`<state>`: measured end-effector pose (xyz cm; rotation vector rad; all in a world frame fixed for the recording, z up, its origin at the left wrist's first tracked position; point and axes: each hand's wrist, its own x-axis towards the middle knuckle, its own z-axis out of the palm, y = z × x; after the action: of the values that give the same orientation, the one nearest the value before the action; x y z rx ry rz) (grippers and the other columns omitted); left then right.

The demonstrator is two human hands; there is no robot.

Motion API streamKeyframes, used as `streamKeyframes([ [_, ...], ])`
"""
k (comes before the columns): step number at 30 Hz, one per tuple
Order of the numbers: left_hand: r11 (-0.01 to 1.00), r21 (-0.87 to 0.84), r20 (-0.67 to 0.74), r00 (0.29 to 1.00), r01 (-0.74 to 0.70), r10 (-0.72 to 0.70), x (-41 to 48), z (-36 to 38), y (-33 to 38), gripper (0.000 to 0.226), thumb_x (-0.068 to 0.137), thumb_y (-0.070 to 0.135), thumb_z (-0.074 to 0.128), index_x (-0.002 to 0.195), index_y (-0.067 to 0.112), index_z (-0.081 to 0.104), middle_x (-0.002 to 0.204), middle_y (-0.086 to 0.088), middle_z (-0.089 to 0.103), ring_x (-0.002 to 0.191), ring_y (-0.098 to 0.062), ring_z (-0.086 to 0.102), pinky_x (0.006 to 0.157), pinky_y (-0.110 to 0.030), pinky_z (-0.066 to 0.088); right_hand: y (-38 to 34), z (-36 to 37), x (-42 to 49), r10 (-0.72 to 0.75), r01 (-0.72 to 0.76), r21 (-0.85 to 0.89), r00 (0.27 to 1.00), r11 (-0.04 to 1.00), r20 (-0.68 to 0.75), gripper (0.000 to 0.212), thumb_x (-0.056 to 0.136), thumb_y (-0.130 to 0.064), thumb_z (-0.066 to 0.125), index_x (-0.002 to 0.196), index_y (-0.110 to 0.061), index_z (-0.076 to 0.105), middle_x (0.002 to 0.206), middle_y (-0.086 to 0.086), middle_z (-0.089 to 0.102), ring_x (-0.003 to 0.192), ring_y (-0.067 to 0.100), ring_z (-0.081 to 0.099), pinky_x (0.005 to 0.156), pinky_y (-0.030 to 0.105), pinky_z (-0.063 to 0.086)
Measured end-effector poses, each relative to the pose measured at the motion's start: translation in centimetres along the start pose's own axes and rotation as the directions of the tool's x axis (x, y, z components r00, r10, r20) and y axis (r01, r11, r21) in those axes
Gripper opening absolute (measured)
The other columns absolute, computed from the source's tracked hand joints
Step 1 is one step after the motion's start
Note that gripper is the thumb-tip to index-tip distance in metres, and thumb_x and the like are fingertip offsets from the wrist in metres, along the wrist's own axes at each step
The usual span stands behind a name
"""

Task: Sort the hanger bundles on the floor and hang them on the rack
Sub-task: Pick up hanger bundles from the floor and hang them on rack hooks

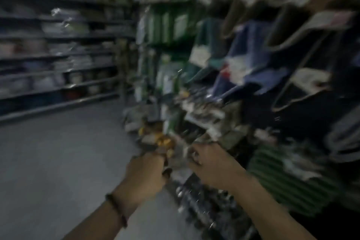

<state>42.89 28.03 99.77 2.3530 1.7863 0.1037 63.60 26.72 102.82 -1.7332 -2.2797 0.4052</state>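
Observation:
The view is dim and heavily blurred. My left hand [147, 171] and my right hand [209, 163] reach forward side by side at the lower centre, both with fingers curled around a blurred bundle [176, 157] between them; orange-yellow parts [164, 141] show just above my left hand. Whether this bundle is hangers is too smeared to tell. A dark bracelet sits on my left wrist. On the right, the rack [204, 119] carries hung goods, with hanger-shaped outlines [303, 60] at the upper right.
A grey floor [58, 161] spreads to the left. Long shelves [58, 76] of packed goods run along the far left wall. Green packages [167, 25] hang at the centre. A green ribbed item [288, 177] and dark shiny goods [200, 206] lie low on the right.

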Motion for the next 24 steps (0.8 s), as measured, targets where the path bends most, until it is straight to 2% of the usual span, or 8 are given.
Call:
streamKeyframes([
  [3,0.985,-0.023,0.159,0.974,0.169,-0.163,-4.1,5.5,-9.8,0.038,0.102,0.059,0.048,0.122,0.030,0.063,0.118,0.000,0.066,0.110,-0.028,0.067,0.096,-0.041,0.054,-4.8,10.1,3.6,-0.064,0.057,0.043,0.981,0.997,0.184,0.025,0.095,-0.056,0.052,0.103,-0.033,0.054,0.099,-0.006,0.064,0.092,0.021,0.066,0.078,0.042,0.058],
  [5,0.949,-0.057,0.221,0.931,0.311,-0.291,-7.2,8.4,-15.6,0.040,0.103,0.060,0.048,0.127,0.033,0.064,0.128,0.001,0.065,0.118,-0.025,0.064,0.102,-0.040,0.052,-8.0,15.6,5.4,-0.085,0.059,0.095,0.952,0.994,0.295,0.029,0.097,-0.055,0.055,0.111,-0.030,0.060,0.107,-0.007,0.065,0.100,0.018,0.066,0.086,0.039,0.057],
  [7,0.903,-0.079,0.271,0.881,0.422,-0.388,-10.2,11.1,-20.6,0.041,0.102,0.060,0.048,0.128,0.032,0.064,0.129,0.002,0.065,0.122,-0.024,0.063,0.103,-0.040,0.051,-10.2,20.7,6.7,-0.092,0.054,0.108,0.914,0.993,0.395,0.032,0.099,-0.051,0.059,0.119,-0.027,0.063,0.111,-0.006,0.065,0.101,0.012,0.063,0.088,0.031,0.054],
  [10,0.806,-0.095,0.340,0.780,0.584,-0.525,-14.0,14.7,-26.8,0.041,0.101,0.059,0.050,0.121,0.029,0.068,0.120,0.000,0.070,0.116,-0.027,0.066,0.096,-0.038,0.054,-12.2,27.9,8.7,-0.107,0.061,0.099,0.810,0.993,0.576,0.030,0.099,-0.050,0.061,0.117,-0.027,0.065,0.106,-0.009,0.064,0.091,0.005,0.061,0.082,0.025,0.052],
  [13,0.699,-0.082,0.413,0.663,0.710,-0.625,-16.4,18.8,-31.6,0.042,0.102,0.054,0.047,0.117,0.023,0.071,0.118,-0.004,0.072,0.113,-0.029,0.069,0.093,-0.038,0.055,-14.1,34.5,11.9,-0.097,0.029,0.105,0.677,0.994,0.729,0.025,0.098,-0.048,0.062,0.111,-0.027,0.065,0.102,-0.008,0.066,0.088,0.006,0.064,0.084,0.027,0.056],
  [15,0.587,-0.112,0.499,0.556,0.802,-0.664,-17.6,22.2,-34.3,0.038,0.103,0.050,0.048,0.121,0.024,0.069,0.121,-0.001,0.072,0.111,-0.024,0.070,0.095,-0.038,0.057,-15.3,39.0,14.4,-0.110,0.033,0.112,0.585,0.993,0.803,0.023,0.099,-0.044,0.061,0.108,-0.023,0.066,0.102,-0.006,0.067,0.090,0.009,0.065,0.086,0.029,0.057],
  [20,0.215,-0.146,0.655,0.257,0.966,-0.710,-19.5,33.1,-40.2,0.035,0.104,0.053,0.052,0.125,0.030,0.067,0.124,0.005,0.070,0.108,-0.013,0.067,0.096,-0.033,0.057,-15.5,53.1,21.3,-0.096,0.119,0.053,0.388,0.992,0.917,0.019,0.103,-0.038,0.058,0.102,-0.020,0.064,0.097,-0.006,0.067,0.086,0.008,0.064,0.082,0.029,0.056],
  [24,-0.076,-0.231,0.732,0.122,0.970,-0.670,-19.7,43.5,-43.6,0.026,0.106,0.046,0.054,0.121,0.031,0.068,0.115,0.004,0.072,0.097,-0.011,0.070,0.089,-0.029,0.059,-15.3,65.9,25.2,-0.063,0.235,0.002,0.251,0.972,0.966,0.025,0.103,-0.040,0.054,0.094,-0.018,0.060,0.097,-0.003,0.066,0.088,0.013,0.064,0.075,0.028,0.053],
])
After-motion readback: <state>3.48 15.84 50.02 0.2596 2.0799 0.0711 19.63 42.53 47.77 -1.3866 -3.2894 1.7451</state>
